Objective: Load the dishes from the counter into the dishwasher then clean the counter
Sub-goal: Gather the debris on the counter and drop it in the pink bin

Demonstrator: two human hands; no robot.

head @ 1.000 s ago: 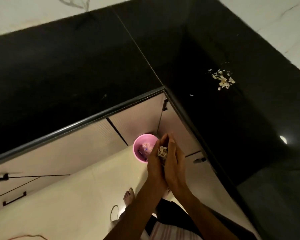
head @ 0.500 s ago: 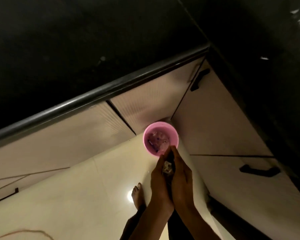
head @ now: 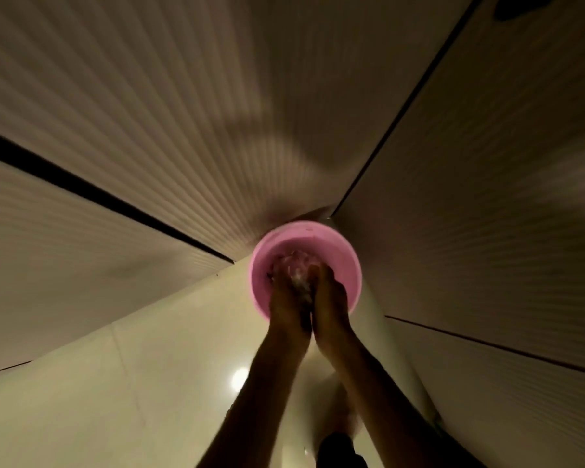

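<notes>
A pink bin [head: 349, 261] stands on the floor in the corner where two cabinet runs meet. My left hand [head: 288, 307] and my right hand [head: 331, 307] are side by side with the fingertips down inside the bin's mouth. Pale food scraps [head: 299, 282] sit between the fingers of both hands, which lie fairly straight and pressed towards each other. More waste shows at the bin's bottom behind the fingertips. The picture is blurred, and the counter and dishwasher are out of sight.
Ribbed beige cabinet fronts [head: 156, 136] fill the left and top, and a smooth cabinet front [head: 487, 204] fills the right. Glossy cream floor tiles [head: 122, 383] lie below, with a lamp's reflection [head: 239, 379] beside my left forearm.
The camera has dropped close to the floor, so the counter has left the view. Both hands, still together with the scraps, have gone from above the bin down into its mouth.
</notes>
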